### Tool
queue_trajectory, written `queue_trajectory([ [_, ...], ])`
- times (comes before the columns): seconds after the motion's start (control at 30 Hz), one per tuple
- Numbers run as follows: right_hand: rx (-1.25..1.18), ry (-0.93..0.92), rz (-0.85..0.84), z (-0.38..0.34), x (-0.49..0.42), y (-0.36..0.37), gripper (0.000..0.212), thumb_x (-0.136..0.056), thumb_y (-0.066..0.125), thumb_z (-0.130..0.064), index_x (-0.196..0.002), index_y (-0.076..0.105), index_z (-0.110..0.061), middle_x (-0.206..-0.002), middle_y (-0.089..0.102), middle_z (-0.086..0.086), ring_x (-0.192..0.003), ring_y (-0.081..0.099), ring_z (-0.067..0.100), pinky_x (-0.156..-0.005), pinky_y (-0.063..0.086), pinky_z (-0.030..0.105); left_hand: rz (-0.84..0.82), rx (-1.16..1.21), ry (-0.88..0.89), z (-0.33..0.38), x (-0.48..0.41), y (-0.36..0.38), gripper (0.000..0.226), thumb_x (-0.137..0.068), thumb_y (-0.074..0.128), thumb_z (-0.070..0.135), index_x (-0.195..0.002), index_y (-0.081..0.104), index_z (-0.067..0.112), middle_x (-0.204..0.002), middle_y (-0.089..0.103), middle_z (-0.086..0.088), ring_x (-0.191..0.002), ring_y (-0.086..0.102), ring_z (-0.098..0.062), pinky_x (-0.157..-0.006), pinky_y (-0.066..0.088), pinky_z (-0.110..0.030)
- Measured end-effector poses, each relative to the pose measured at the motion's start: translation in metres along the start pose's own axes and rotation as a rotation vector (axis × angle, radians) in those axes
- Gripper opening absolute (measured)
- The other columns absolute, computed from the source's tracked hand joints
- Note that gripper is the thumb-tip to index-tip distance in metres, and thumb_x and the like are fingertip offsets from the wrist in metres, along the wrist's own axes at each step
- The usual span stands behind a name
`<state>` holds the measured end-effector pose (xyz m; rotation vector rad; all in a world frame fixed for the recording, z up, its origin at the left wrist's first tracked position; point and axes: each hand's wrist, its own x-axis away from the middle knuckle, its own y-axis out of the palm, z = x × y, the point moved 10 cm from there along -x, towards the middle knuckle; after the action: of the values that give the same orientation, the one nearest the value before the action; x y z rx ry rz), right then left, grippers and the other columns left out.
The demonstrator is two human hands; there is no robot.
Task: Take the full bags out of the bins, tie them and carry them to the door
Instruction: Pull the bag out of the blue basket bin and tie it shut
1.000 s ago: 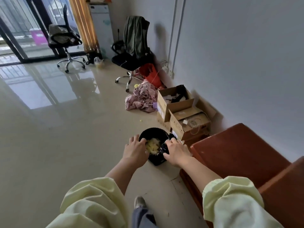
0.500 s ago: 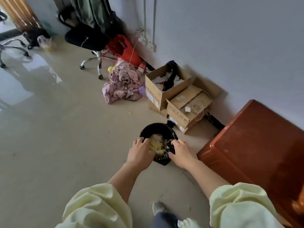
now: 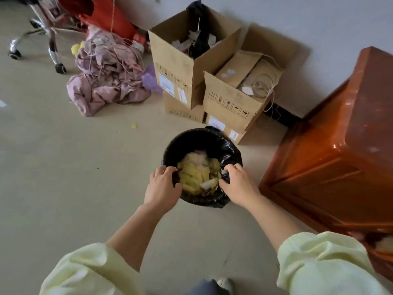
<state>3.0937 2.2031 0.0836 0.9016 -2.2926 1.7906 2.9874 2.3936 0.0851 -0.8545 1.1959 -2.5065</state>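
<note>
Left hand (image 3: 162,186) and right hand (image 3: 236,184) pinch opposite rims of thin black bin bag (image 3: 229,154); limp, slippery, likely light with yellow scraps (image 3: 196,175); gather at rim.

A thin black plastic bag (image 3: 225,155) is lining the bin, crinkling and shining faintly. Matt yellow paper scraps (image 3: 195,175) are lying inside it. Brown corrugated cardboard boxes (image 3: 229,103) are looking dull, with white paper labels. A wooden cabinet (image 3: 331,150) is gleaming with glossy reddish varnish. Soft pink cloth (image 3: 106,81) is lying rumpled on the smooth, slightly glossy floor (image 3: 63,167). Chrome metal chair legs (image 3: 51,45) are shining.
</note>
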Motion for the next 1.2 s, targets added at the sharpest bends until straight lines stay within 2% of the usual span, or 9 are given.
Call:
queue_trajectory([
  [0.17, 0.145, -0.023, 0.256, 0.032, -0.068, 0.032, 0.043, -0.094, 0.048, -0.043, -0.130, 0.048, -0.019, -0.136, 0.046, 0.002, -0.124, 0.038, 0.024, -0.095, 0.037, 0.039, 0.203, 0.051, 0.026, -0.038, -0.076, 0.038, 0.064, -0.093, 0.051, 0.031, -0.150, 0.021, 0.020, -0.158, 0.012, -0.011, -0.143, 0.015, -0.033, -0.111, 0.027, -0.046],
  [0.37, 0.073, -0.008, 0.489, 0.062, -0.128, 0.028, 0.048, -0.097, 0.043, -0.043, -0.136, 0.044, -0.015, -0.139, 0.046, 0.004, -0.127, 0.038, 0.026, -0.099, 0.036, 0.043, 0.358, 0.247, 0.007, -0.059, -0.142, 0.044, 0.067, -0.094, 0.050, 0.039, -0.150, 0.021, 0.016, -0.154, 0.024, -0.012, -0.140, 0.025, -0.030, -0.111, 0.027, -0.043],
  [0.57, -0.024, 0.062, 0.402, 0.085, -0.166, 0.046, 0.065, -0.097, 0.041, -0.051, -0.148, 0.027, -0.013, -0.145, 0.040, 0.011, -0.131, 0.039, 0.031, -0.101, 0.038, 0.044, 0.335, 0.342, -0.023, -0.069, -0.169, 0.059, 0.062, -0.095, 0.046, 0.048, -0.146, 0.036, 0.014, -0.143, 0.045, -0.014, -0.130, 0.043, -0.031, -0.104, 0.035, -0.039],
  [0.7, -0.054, 0.081, 0.376, 0.087, -0.173, 0.050, 0.063, -0.100, 0.038, -0.047, -0.150, 0.022, -0.013, -0.145, 0.044, 0.010, -0.129, 0.046, 0.030, -0.094, 0.044, 0.041, 0.295, 0.348, -0.018, -0.073, -0.181, 0.070, 0.045, -0.099, 0.038, 0.044, -0.117, 0.057, 0.008, -0.104, 0.062, -0.013, -0.105, 0.057, -0.034, -0.075, 0.040, -0.035],
  [0.77, 0.022, 0.076, 0.416, 0.085, -0.173, 0.048, 0.057, -0.101, 0.038, -0.040, -0.149, 0.024, -0.011, -0.137, 0.051, 0.011, -0.120, 0.053, 0.032, -0.085, 0.047, 0.040, 0.309, 0.319, -0.006, -0.071, -0.183, 0.070, 0.041, -0.101, 0.033, 0.039, -0.102, 0.056, 0.004, -0.092, 0.059, -0.012, -0.097, 0.057, -0.035, -0.071, 0.036, -0.034],
  [0.87, 0.159, 0.060, 0.450, 0.083, -0.174, 0.046, 0.050, -0.104, 0.035, -0.029, -0.149, 0.025, -0.009, -0.120, 0.060, 0.014, -0.102, 0.059, 0.034, -0.069, 0.045, 0.037, 0.349, 0.228, 0.015, -0.064, -0.180, 0.066, 0.035, -0.103, 0.030, 0.031, -0.094, 0.051, 0.004, -0.090, 0.057, -0.018, -0.095, 0.055, -0.039, -0.070, 0.034, -0.034],
  [0.93, 0.217, 0.037, 0.475, 0.081, -0.174, 0.045, 0.049, -0.104, 0.034, -0.026, -0.148, 0.026, -0.008, -0.116, 0.061, 0.015, -0.098, 0.061, 0.035, -0.065, 0.043, 0.036, 0.400, 0.117, 0.058, -0.058, -0.177, 0.062, 0.028, -0.103, 0.030, 0.021, -0.095, 0.050, 0.002, -0.092, 0.057, -0.022, -0.091, 0.055, -0.042, -0.069, 0.034, -0.037],
  [1.03, 0.288, 0.017, 0.516, 0.076, -0.173, 0.044, 0.047, -0.105, 0.032, -0.023, -0.147, 0.026, -0.006, -0.113, 0.062, 0.016, -0.096, 0.062, 0.036, -0.064, 0.042, 0.036, 0.463, -0.043, 0.091, -0.051, -0.175, 0.057, 0.020, -0.101, 0.032, 0.012, -0.100, 0.049, 0.002, -0.080, 0.054, -0.019, -0.076, 0.050, -0.039, -0.063, 0.033, -0.037],
  [1.2, 0.508, 0.046, 0.510, 0.073, -0.177, 0.046, 0.051, -0.101, 0.039, -0.004, -0.149, 0.022, -0.001, -0.103, 0.066, 0.013, -0.088, 0.064, 0.030, -0.059, 0.039, 0.034, 0.473, -0.241, 0.094, -0.045, -0.178, 0.055, 0.029, -0.100, 0.035, 0.012, -0.115, 0.057, 0.000, -0.093, 0.062, -0.022, -0.089, 0.060, -0.043, -0.062, 0.037, -0.037],
])
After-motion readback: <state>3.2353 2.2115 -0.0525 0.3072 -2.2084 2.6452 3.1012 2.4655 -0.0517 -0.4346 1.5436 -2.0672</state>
